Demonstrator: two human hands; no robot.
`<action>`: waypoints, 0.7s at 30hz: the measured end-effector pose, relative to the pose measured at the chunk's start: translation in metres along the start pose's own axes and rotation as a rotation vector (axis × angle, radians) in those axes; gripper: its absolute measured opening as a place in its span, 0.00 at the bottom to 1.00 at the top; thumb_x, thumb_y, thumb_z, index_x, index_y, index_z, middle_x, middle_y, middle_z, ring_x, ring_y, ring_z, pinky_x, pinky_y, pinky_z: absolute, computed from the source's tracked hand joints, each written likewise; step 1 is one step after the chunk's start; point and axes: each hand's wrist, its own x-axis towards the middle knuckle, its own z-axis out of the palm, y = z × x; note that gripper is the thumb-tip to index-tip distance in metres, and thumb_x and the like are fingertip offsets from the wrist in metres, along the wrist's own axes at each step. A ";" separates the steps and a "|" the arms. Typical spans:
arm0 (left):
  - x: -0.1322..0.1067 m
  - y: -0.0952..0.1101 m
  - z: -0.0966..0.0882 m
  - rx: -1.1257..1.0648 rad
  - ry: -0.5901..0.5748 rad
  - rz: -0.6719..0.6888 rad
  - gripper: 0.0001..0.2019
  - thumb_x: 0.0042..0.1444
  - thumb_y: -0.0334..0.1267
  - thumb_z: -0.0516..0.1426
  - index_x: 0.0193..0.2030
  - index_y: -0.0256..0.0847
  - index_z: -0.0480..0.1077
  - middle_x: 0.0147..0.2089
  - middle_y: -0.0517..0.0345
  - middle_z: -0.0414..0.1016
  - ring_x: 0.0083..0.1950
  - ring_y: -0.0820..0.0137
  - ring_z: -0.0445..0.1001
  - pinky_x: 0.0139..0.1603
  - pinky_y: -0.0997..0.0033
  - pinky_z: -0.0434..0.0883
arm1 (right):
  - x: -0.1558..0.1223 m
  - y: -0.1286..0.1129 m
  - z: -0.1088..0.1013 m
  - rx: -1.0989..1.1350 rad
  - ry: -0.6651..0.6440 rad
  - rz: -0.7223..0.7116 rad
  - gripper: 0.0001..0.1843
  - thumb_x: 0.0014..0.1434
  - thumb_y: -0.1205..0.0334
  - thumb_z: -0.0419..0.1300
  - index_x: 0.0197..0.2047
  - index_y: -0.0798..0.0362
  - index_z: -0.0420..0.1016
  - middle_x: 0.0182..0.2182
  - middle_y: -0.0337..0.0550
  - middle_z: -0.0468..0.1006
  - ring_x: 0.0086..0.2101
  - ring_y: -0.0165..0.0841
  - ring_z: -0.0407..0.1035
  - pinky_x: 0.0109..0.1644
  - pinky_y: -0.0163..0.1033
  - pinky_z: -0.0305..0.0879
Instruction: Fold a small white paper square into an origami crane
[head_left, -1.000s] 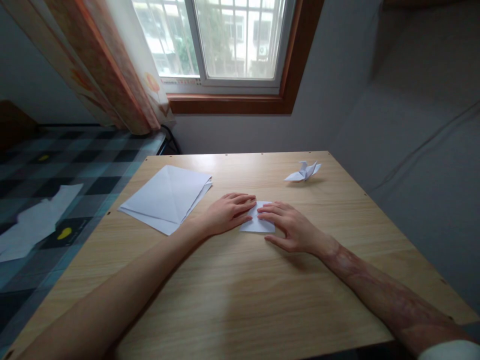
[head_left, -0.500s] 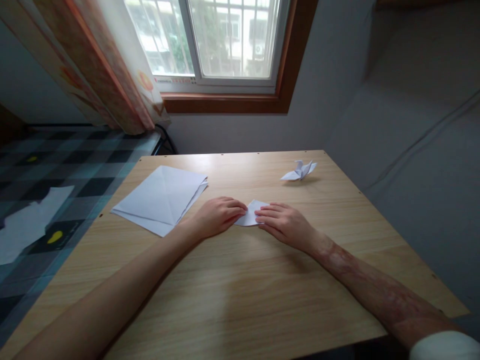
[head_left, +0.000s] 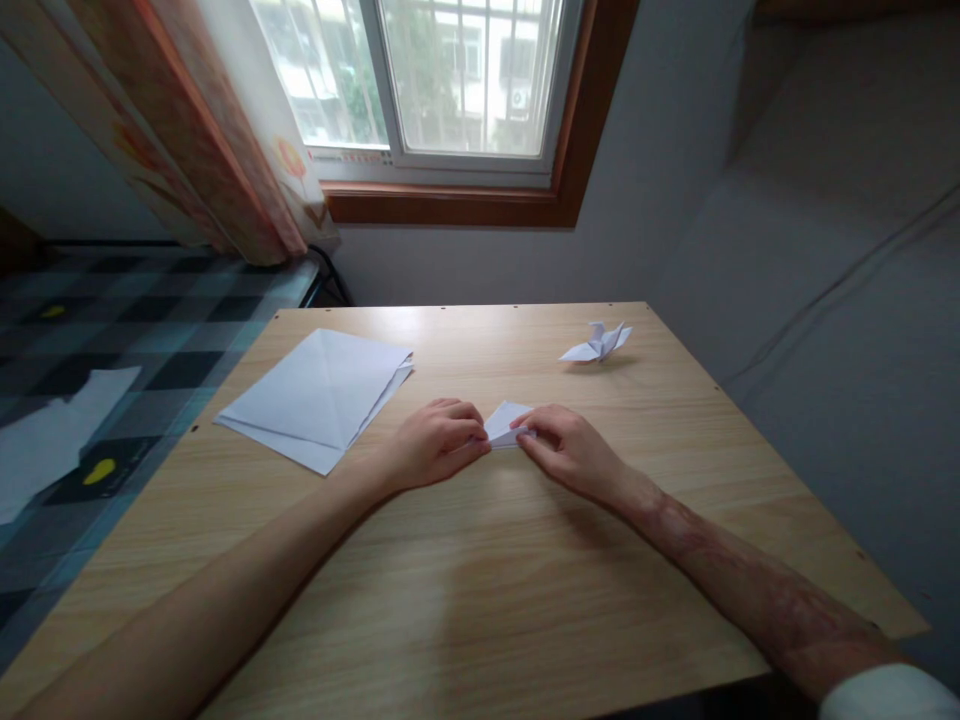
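Observation:
A small folded piece of white paper [head_left: 504, 421] lies near the middle of a wooden table [head_left: 480, 590]. My left hand [head_left: 429, 442] pinches its left edge with curled fingers. My right hand [head_left: 568, 447] pinches its right edge, fingers bent over the fold. The paper's far corner sticks up between the two hands.
A stack of larger white sheets [head_left: 319, 395] lies at the table's left. A finished white paper bird [head_left: 598, 344] sits at the far right. A checkered bed [head_left: 112, 340] with loose paper [head_left: 45, 435] is left of the table, a window behind, grey wall at right.
Both hands went from lying flat on the paper to curling and pinching it. The paper has been folded narrower and its far corner now lifts off the table.

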 end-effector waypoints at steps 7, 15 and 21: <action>0.003 0.005 0.002 -0.176 0.032 -0.096 0.11 0.74 0.42 0.60 0.43 0.43 0.82 0.44 0.52 0.84 0.47 0.64 0.80 0.52 0.63 0.76 | 0.004 -0.009 -0.001 -0.031 0.015 0.055 0.03 0.71 0.62 0.67 0.42 0.49 0.82 0.36 0.42 0.83 0.38 0.39 0.75 0.45 0.44 0.69; 0.004 0.003 0.008 -0.196 0.057 -0.130 0.11 0.73 0.42 0.60 0.41 0.42 0.81 0.42 0.52 0.83 0.46 0.64 0.79 0.52 0.62 0.75 | 0.009 -0.007 0.005 -0.018 0.039 0.021 0.08 0.66 0.70 0.65 0.36 0.49 0.73 0.35 0.41 0.77 0.38 0.38 0.71 0.45 0.45 0.66; 0.004 0.007 0.012 -0.150 0.103 -0.183 0.08 0.71 0.41 0.62 0.45 0.42 0.81 0.40 0.54 0.82 0.43 0.65 0.78 0.48 0.64 0.74 | 0.008 0.005 0.012 0.070 0.080 0.014 0.06 0.67 0.69 0.66 0.39 0.49 0.75 0.44 0.46 0.76 0.47 0.41 0.73 0.54 0.48 0.71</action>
